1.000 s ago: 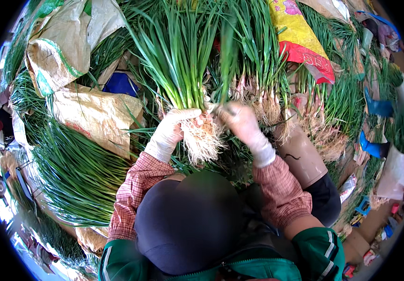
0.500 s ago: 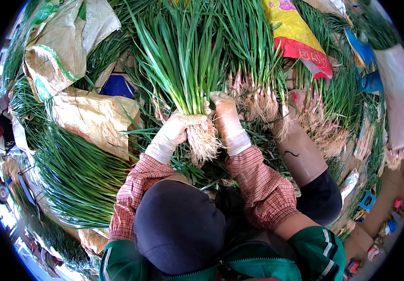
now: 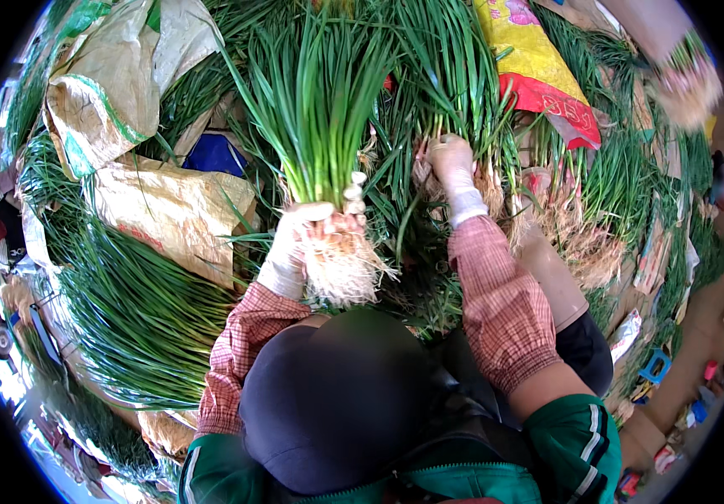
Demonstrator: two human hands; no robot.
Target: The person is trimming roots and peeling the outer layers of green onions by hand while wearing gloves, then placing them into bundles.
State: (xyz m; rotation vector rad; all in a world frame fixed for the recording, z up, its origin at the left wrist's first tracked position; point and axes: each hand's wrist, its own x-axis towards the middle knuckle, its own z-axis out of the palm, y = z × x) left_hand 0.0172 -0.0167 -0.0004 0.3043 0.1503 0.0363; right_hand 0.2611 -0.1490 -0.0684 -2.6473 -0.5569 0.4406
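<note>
My left hand point(image 3: 291, 244), in a whitish glove, is wrapped round a thick bunch of green garlic point(image 3: 320, 160). The leaves point away from me and the tangled pale roots hang toward me. Several white finger ends show at the bunch's right side. To the right, my gloved right hand point(image 3: 452, 164) is closed at the base of more green garlic point(image 3: 450, 76) lying in a row. Its fingertips are partly hidden among the stems and roots. The two hands are apart.
A big heap of green garlic point(image 3: 139, 323) lies at my left, beside a tan woven sack point(image 3: 173, 210). Another pale sack point(image 3: 97, 109) lies beyond it. A yellow and red bag point(image 3: 538, 76) covers leaves at the far right. A blue stool point(image 3: 656, 365) stands at right.
My right hand has left the held bunch and moved right and away, to the row of plants. The held bunch has shifted slightly left. At the far right, a rooted bunch has moved up.
</note>
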